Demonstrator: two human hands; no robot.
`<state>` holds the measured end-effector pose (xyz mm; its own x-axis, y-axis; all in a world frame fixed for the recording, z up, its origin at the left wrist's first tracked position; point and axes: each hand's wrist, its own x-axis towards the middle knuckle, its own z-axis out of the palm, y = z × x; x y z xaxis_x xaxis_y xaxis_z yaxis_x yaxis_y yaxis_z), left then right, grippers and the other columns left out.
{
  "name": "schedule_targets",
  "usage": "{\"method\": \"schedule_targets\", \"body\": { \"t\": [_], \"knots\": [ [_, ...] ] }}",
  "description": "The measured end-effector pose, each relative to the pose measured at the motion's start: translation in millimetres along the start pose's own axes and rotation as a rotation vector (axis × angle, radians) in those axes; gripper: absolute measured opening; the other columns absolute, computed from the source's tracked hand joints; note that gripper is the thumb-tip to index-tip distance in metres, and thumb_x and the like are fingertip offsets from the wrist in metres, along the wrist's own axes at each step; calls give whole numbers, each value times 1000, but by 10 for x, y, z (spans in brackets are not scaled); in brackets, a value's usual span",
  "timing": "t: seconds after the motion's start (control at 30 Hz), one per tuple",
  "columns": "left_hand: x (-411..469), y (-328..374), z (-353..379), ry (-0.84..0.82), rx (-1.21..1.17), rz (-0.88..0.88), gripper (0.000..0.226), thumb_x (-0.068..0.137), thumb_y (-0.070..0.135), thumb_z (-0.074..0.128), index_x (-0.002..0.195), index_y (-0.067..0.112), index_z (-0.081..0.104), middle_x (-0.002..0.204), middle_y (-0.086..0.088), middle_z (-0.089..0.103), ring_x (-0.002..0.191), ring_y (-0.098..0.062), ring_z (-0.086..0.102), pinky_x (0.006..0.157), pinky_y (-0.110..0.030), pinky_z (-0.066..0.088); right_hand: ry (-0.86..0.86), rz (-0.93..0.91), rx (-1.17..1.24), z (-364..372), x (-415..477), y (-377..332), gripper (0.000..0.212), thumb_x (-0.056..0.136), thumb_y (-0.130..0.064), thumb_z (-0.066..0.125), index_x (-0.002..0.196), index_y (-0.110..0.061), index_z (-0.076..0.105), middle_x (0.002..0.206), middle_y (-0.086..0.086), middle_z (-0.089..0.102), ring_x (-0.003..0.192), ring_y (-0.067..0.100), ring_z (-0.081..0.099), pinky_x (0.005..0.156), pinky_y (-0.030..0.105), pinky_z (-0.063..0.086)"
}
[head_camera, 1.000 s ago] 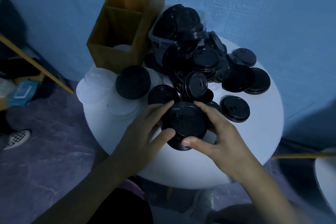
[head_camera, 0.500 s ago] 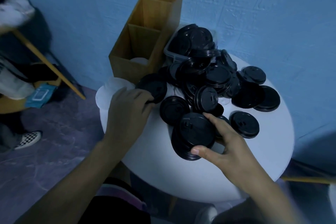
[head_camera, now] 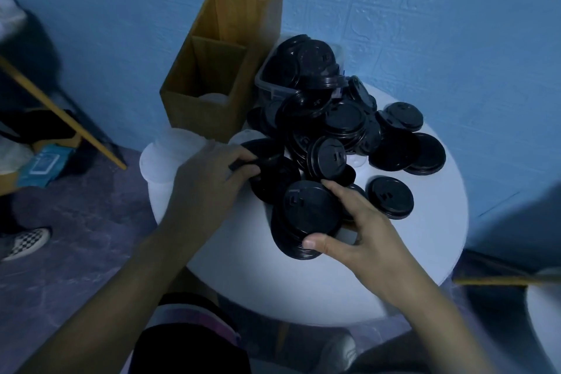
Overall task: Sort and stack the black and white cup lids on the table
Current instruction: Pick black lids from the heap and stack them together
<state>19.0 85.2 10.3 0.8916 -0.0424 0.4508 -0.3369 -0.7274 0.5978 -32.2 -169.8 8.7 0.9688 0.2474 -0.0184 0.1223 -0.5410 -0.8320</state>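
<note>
Head view: my right hand curls thumb and fingers round a short stack of black lids on the near side of the table, while my left hand pinches one more black lid just beside it. By my reckoning the sort is barely begun: a loose heap sprawls behind, and white lids wait at the left rim.

Single view, head-mounted. It looks forward and steeply down from above the near edge of the table, facing the wall. Range is close: both forearms enter at the bottom edge, with the left hand and right hand at mid-frame. The wide lens also takes in the floor at left.
</note>
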Motion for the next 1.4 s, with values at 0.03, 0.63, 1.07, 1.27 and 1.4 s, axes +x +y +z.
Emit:
{"method": "schedule_targets", "body": {
  "t": [0.03,0.63,1.07,1.27,1.4],
  "knots": [
    [-9,42,-19,53,-40,-20,29,92,40,67,107,16,74,101,-2,74,94,-20,69,82,-39,59,0,2,-2,-1,-7,-6,98,65,-72,74,151,-40,42,138,-30,52,131,-4,49,113,31,42],
    [-121,742,78,-27,-894,-292,13,83,22,70,89,11,67,79,1,76,76,-8,73,70,-19,57,305,-98,155,-134,45,-329,86,73,-67,71,150,-36,48,128,-24,64,125,-4,58,107,33,49],
    [-377,623,122,-224,-550,-82,53,79,46,72,130,45,59,126,28,64,123,2,59,97,-13,48,243,-61,241,-308,99,-407,71,76,-47,73,143,-34,55,129,-8,64,120,6,63,99,35,57],
    [-643,380,313,-260,-476,-170,78,76,51,74,149,42,45,146,26,52,137,2,48,112,-37,45,-44,-56,-190,-359,19,-361,83,74,-52,71,152,-35,46,129,-29,50,125,-3,50,108,24,42],
    [-641,353,344,-312,-599,-224,78,73,45,77,144,50,44,140,27,59,131,2,55,106,-26,49,-77,-32,-266,-306,64,-403,87,72,-62,67,152,-37,45,134,-29,45,133,1,43,113,30,40]
  ]
}}
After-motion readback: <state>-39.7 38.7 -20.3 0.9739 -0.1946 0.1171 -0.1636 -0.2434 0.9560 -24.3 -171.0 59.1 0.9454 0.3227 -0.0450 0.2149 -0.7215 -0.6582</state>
